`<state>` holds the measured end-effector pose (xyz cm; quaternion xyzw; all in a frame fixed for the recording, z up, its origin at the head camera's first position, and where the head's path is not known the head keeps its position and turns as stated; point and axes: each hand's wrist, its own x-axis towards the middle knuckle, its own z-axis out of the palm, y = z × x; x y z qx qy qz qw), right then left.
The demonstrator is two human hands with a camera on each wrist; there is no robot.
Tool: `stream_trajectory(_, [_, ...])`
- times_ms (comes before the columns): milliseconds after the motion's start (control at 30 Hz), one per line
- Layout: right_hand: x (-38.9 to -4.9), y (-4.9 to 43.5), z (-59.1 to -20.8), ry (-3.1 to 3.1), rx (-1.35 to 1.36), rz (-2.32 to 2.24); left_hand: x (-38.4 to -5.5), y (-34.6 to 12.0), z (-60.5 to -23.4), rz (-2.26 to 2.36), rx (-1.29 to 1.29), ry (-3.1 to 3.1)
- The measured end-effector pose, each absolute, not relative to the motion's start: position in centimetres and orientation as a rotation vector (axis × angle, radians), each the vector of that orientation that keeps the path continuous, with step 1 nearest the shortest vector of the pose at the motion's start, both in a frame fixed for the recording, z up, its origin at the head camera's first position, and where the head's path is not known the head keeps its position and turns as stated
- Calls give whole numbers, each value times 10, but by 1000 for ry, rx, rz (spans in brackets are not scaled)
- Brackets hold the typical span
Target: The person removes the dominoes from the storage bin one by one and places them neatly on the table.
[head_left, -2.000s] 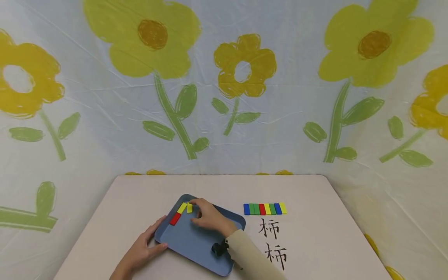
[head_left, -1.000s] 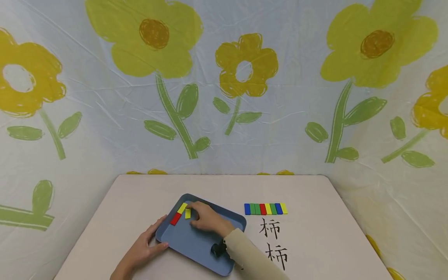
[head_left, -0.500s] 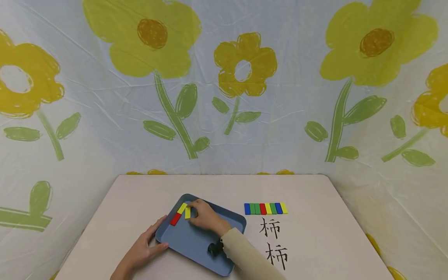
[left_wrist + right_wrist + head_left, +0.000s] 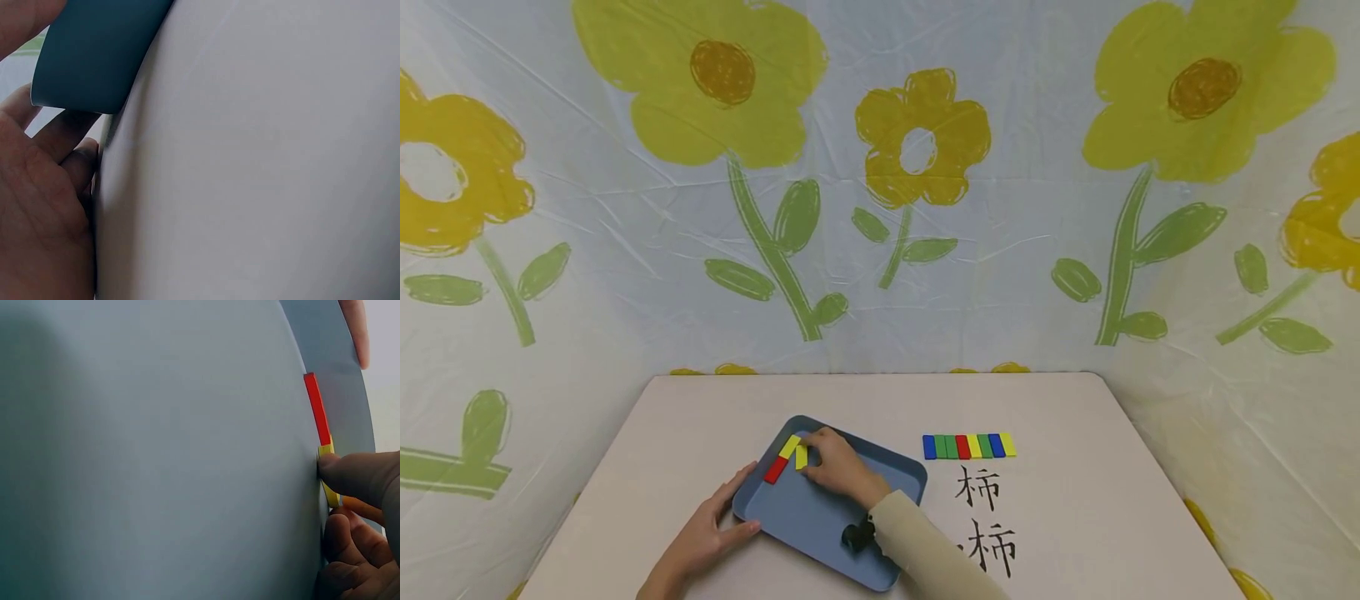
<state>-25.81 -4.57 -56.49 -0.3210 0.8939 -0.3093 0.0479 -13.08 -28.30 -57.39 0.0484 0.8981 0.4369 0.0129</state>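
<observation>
A blue tray [image 4: 808, 521] lies on the pale table. Near its far left corner a red block [image 4: 776, 470] and a yellow block [image 4: 789, 447] lie end to end. My right hand [image 4: 814, 461] pinches a second yellow block [image 4: 802, 457] right beside them. The right wrist view shows the thumb pressed on that yellow block [image 4: 329, 487] below the red block [image 4: 317, 407]. My left hand [image 4: 724, 518] grips the tray's near left edge, thumb on the rim. In the left wrist view the tray's corner [image 4: 94, 56] sits between thumb and fingers.
A row of several coloured blocks [image 4: 968, 447] lies on the table right of the tray, above black painted characters [image 4: 979, 490]. A flowered sheet hangs behind and around the table [image 4: 1075, 517]. A black wrist camera [image 4: 856, 536] sits over the tray's near part.
My right hand has slid the second yellow block slightly left and nearer, up against the other yellow block. The left hand and tray have stayed put.
</observation>
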Motion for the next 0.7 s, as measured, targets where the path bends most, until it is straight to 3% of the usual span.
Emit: stream_trajectory(700, [-256,-34,-562,2674,-1065,-915,-131,-280,-571,1375,103,2738])
